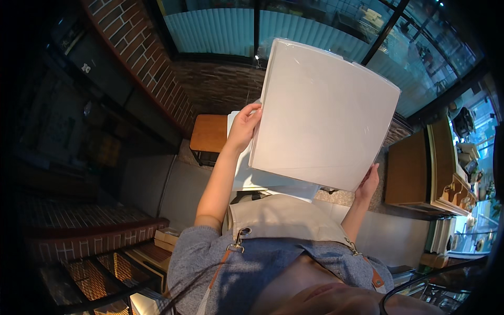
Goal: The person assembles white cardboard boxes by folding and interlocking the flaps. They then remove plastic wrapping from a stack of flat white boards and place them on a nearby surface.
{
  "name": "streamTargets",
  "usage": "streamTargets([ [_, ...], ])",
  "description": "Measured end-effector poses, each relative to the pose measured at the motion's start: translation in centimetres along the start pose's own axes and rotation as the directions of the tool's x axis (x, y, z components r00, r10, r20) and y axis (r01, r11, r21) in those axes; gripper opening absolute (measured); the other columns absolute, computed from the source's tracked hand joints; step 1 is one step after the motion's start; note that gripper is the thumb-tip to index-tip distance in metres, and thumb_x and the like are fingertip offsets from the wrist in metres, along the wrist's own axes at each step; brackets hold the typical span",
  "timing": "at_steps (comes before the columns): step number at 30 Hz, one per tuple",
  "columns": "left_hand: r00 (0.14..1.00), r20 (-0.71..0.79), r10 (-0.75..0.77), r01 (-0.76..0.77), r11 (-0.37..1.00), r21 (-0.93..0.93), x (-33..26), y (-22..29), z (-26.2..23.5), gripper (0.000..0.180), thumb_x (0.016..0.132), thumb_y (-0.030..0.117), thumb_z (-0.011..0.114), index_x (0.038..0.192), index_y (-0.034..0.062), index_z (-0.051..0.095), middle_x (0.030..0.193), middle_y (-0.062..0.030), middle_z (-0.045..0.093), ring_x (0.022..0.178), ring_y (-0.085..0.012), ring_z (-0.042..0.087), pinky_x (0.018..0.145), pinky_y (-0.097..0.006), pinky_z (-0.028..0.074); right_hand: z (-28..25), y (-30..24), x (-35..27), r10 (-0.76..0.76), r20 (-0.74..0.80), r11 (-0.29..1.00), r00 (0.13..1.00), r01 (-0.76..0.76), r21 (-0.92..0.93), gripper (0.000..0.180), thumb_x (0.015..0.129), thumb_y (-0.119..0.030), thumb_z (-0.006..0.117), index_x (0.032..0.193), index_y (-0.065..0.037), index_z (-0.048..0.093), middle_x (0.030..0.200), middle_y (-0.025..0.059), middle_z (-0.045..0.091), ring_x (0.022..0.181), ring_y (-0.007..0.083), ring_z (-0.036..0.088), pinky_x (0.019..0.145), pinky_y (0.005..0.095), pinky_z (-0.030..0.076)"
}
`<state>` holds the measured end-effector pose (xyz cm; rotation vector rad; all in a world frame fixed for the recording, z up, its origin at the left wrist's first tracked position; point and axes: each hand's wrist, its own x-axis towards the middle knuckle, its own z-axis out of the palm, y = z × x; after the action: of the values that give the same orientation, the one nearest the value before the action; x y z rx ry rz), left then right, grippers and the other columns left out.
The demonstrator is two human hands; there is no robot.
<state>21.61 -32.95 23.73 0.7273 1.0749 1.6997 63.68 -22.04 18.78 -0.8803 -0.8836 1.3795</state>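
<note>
I hold a large white flat panel (325,115), wrapped in clear film, up in front of me with both hands. My left hand (244,126) grips its left edge near the top, fingers curled over the rim. My right hand (367,184) supports the lower right corner from underneath. Behind the panel, more white sheets or panels (262,181) show below its left and lower edge; whether my hands also hold them I cannot tell. My beige apron (283,218) and grey sleeves fill the bottom of the view.
A small wooden table (209,134) stands beyond my left hand against a brick wall (152,63). Wooden shelving (420,173) with small objects runs along the right. Dark-framed windows (220,26) lie ahead. Brick steps and a metal rail (105,262) sit lower left.
</note>
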Motion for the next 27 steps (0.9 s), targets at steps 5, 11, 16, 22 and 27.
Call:
streamTargets([
  [5, 0.995, 0.096, 0.02, -0.008, 0.992, -0.126, -0.8, -0.8, -0.1, 0.028, 0.107, 0.024, 0.05, 0.112, 0.0009, 0.064, 0.097, -0.0011, 0.069, 0.089, -0.0053, 0.062, 0.074, -0.02, 0.049, 0.9, 0.0, -0.3, -0.017, -0.057, 0.999, 0.998, 0.015, -0.044, 0.031, 0.106, -0.022, 0.05, 0.111, 0.003, 0.066, 0.105, 0.0082, 0.071, 0.092, 0.0148, 0.067, 0.08, 0.0273, 0.055],
  [11, 0.972, -0.214, 0.097, -0.065, 0.986, 0.153, -0.8, -2.2, -0.1, 0.027, 0.106, 0.022, 0.052, 0.103, 0.0005, 0.067, 0.087, 0.0022, 0.067, 0.077, -0.0035, 0.057, 0.067, -0.022, 0.048, -6.0, 3.4, 2.7, 0.007, -0.39, 0.999, 0.921, -0.02, -0.028, 0.026, 0.101, -0.02, 0.058, 0.104, 0.005, 0.068, 0.094, 0.0097, 0.071, 0.078, 0.0155, 0.066, 0.07, 0.0281, 0.054],
  [16, 0.978, -0.207, 0.039, 0.012, 0.971, 0.239, 0.2, -3.8, -9.7, 0.028, 0.103, 0.02, 0.056, 0.112, -0.0043, 0.067, 0.094, -0.0048, 0.071, 0.08, -0.0094, 0.065, 0.072, -0.024, 0.053, -28.4, 4.9, 5.4, -0.177, -0.808, 0.983, 0.563, 0.053, -0.178, 0.018, 0.094, -0.01, 0.064, 0.096, 0.007, 0.07, 0.088, 0.0095, 0.069, 0.074, 0.0189, 0.065, 0.065, 0.0347, 0.054],
  [22, 0.8, -0.59, -0.113, 0.363, 0.873, 0.325, -4.7, -9.0, -17.6, 0.028, 0.103, 0.022, 0.058, 0.113, -0.0023, 0.068, 0.098, -0.0068, 0.072, 0.086, -0.0126, 0.067, 0.074, -0.026, 0.054, -29.0, 5.8, -2.7, -0.124, -0.941, 0.952, -0.315, -0.304, -0.024, 0.032, 0.09, -0.031, 0.06, 0.098, -0.001, 0.068, 0.093, 0.0149, 0.072, 0.085, 0.0338, 0.071, 0.073, 0.0457, 0.055],
  [27, 0.737, -0.668, -0.099, 0.361, 0.894, 0.266, -5.3, -14.9, -21.3, 0.031, 0.103, 0.023, 0.056, 0.118, -0.0027, 0.066, 0.104, -0.0082, 0.071, 0.091, -0.0151, 0.067, 0.078, -0.029, 0.053, -24.1, 5.5, -7.4, -0.613, -0.694, 0.751, -0.379, -0.553, -0.361, 0.032, 0.092, -0.038, 0.059, 0.101, -0.007, 0.063, 0.099, 0.0152, 0.068, 0.092, 0.0361, 0.068, 0.077, 0.0476, 0.053],
])
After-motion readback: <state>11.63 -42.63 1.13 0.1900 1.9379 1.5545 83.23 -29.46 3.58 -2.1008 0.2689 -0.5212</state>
